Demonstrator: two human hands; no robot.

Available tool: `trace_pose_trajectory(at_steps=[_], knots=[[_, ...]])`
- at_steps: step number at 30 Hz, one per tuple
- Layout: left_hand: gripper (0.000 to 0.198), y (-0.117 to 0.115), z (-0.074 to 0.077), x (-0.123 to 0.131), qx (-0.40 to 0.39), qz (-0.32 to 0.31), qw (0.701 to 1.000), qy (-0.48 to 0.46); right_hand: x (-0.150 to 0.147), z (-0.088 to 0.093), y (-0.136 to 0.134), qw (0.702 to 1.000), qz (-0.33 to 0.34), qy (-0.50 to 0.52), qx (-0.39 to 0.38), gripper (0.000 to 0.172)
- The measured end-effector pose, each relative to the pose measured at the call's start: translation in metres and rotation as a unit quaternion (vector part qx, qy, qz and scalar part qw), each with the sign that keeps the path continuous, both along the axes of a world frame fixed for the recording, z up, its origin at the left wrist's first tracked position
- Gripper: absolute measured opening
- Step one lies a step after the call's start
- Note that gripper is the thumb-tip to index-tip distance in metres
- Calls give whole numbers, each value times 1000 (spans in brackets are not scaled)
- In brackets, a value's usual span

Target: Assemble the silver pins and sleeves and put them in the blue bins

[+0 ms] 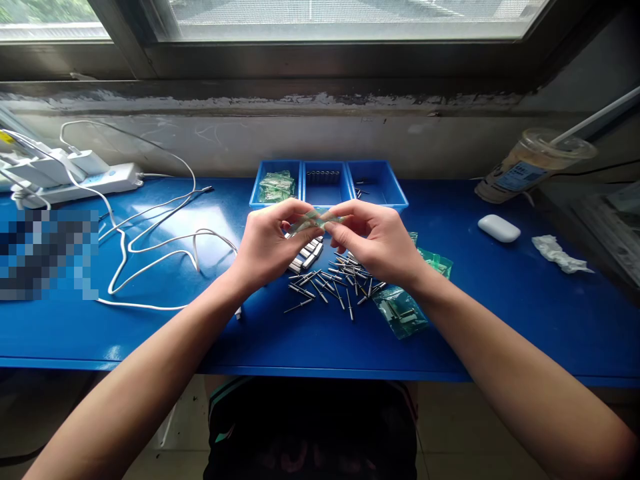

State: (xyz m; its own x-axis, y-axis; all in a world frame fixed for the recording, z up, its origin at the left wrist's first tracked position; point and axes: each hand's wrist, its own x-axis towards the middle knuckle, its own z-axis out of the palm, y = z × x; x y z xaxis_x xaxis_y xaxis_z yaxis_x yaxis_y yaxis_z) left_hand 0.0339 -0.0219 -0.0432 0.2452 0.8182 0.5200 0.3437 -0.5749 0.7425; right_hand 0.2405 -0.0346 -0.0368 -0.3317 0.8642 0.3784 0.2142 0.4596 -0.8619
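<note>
A blue table point(520, 320) stands below a window point(345, 20). The left hand point(270, 243) and right hand point(385, 240), nearly closed, pinch a small green bag point(313, 215) between them.

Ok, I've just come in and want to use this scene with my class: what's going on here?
A person is pinching a small greenish clear bag between both hands, left hand and right hand, above a blue table. Below lie loose metal pins. A filled bag lies near the right forearm. Behind, a blue tray holds more bags in its left compartment.
</note>
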Motion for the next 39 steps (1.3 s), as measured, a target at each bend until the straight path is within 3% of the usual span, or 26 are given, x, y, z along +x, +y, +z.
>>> trace_pose_trajectory(at_steps=[12,39], knots=[[14,-2,2,0,0,-5,1000,12,0,0,-1,1000,-3,0,-3,30],[13,1,2,-2,9,5,999,44,-1,2,-2,1000,-6,9,-3,28]])
